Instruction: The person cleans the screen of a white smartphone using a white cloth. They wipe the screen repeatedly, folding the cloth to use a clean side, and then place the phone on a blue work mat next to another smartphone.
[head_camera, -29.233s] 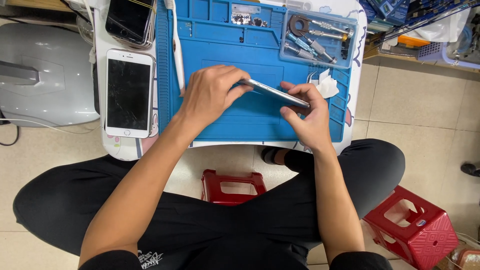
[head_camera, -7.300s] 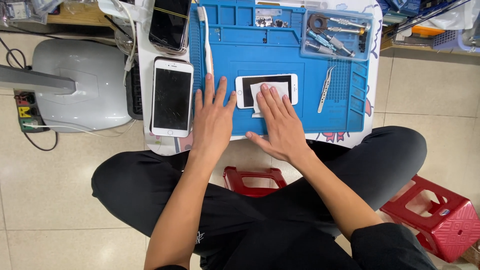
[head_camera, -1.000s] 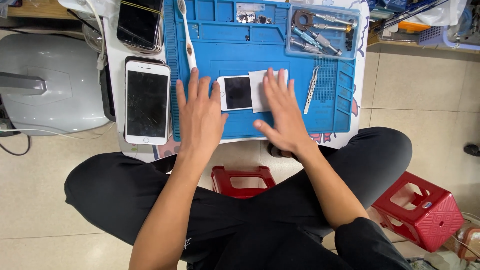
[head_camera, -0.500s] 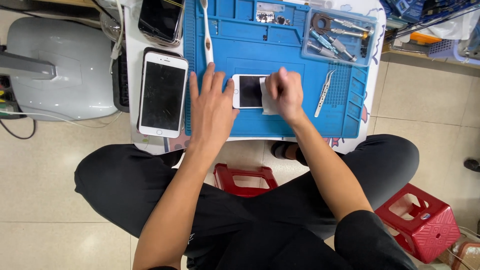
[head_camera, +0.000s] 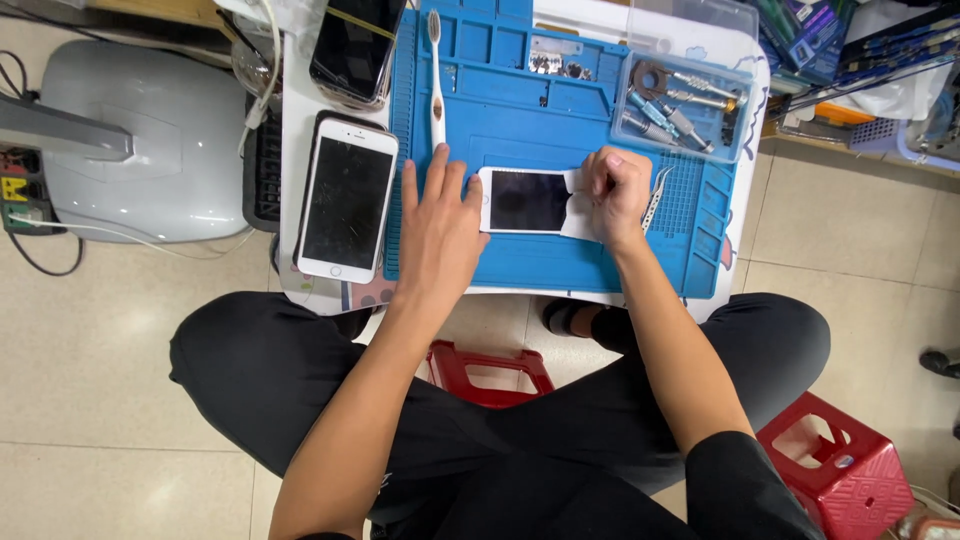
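The right hand (head_camera: 617, 190) covered the right end of the white phone (head_camera: 527, 200) and most of the white cloth (head_camera: 577, 205) beneath it. The dark phone (head_camera: 355, 45) ran off the top edge. The clear tray's (head_camera: 680, 105) small tools were too tiny to identify.

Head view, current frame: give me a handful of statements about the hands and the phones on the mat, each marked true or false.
1. The left hand lies flat at the left end of the white phone on the blue mat. True.
2. The right hand holds the tweezers. False: it presses a white cloth on the phone; the tweezers lie on the mat beside it.
3. A larger white phone lies left of the mat. True.
4. The toothbrush lies in the clear tool tray. False: it lies on the mat's left part, apart from the tray.
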